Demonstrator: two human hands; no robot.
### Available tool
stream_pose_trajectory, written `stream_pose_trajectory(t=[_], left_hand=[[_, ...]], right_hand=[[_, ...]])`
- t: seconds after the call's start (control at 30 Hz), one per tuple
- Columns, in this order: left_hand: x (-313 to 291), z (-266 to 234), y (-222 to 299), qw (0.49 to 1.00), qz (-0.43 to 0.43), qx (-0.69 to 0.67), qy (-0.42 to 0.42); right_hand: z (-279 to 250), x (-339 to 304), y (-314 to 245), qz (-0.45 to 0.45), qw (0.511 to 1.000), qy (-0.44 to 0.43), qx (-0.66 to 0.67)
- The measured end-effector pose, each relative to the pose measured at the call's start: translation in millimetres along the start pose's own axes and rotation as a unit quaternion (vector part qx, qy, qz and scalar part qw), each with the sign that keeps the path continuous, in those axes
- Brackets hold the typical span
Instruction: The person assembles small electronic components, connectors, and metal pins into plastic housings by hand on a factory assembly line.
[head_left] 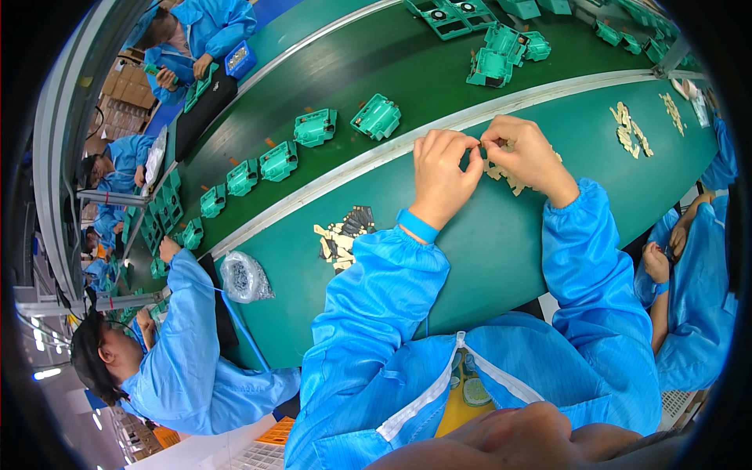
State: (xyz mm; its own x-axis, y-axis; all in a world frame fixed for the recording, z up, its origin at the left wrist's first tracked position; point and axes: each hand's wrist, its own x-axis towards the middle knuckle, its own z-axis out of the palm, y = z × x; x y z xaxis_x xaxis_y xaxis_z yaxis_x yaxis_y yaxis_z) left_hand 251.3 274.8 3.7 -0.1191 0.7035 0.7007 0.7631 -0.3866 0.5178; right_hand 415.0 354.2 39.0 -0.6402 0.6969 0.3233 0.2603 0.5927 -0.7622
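1. Left hand [443, 176]: thumb and forefinger narrowed to a pinch, remaining fingers curled. Smooth blue band [419, 225] around the wrist, next to the elasticated cuff.
2. Right hand [529, 160]: thumb and forefinger likewise drawn together, tips meeting those of the left hand.
3. Small piece [480, 146]: held between the fingertips of both hands, above the table's far edge. Mostly covered by the fingers; its shape and material cannot be told.
4. Cream pieces [509, 178]: loose heap of small, flat, matt parts on the table, just beneath and behind the right hand, partly hidden by it.
5. Mixed pile [335, 244]: cream and black slender parts, irregularly stacked, on the table to the left of the left hand, beyond the left sleeve.
6. Further cream piles [629, 129]: two scattered groups toward the right end of the table, well apart from the right hand.
7. Table [486, 258]: smooth green surface, slight sheen, bordered at the far side by a pale, scuffed rail [337, 172].
8. Clear bag [246, 277]: crumpled, glossy plastic, near the table's left end.
9. Green housings [376, 117]: boxy moulded shells with ribs and recesses, in a spaced row on the dark green belt [313, 94] beyond the rail.
10. Sleeves [392, 274]: blue, finely striped fabric, creased, slightly shiny.
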Motion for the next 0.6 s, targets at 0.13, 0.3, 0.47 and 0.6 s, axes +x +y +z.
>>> stream_pose_trajectory(t=[0.13,0.3,0.47,0.6], left_hand=[[1,2,2,1.0,-0.013,-0.018,0.003],[1,7,-1,0.999,-0.035,-0.04,0.013],[6,10,-1,0.998,-0.04,-0.053,0.014],[8,8,-1,1.0,-0.027,-0.013,0.003]], right_hand=[[-1,1,2,0.003,0.999,0.022,0.04],[-5,2,5,0.039,0.997,0.064,0.027],[-30,3,24,0.138,0.975,0.148,-0.091],[-25,2,36,0.13,0.973,0.072,-0.176]])
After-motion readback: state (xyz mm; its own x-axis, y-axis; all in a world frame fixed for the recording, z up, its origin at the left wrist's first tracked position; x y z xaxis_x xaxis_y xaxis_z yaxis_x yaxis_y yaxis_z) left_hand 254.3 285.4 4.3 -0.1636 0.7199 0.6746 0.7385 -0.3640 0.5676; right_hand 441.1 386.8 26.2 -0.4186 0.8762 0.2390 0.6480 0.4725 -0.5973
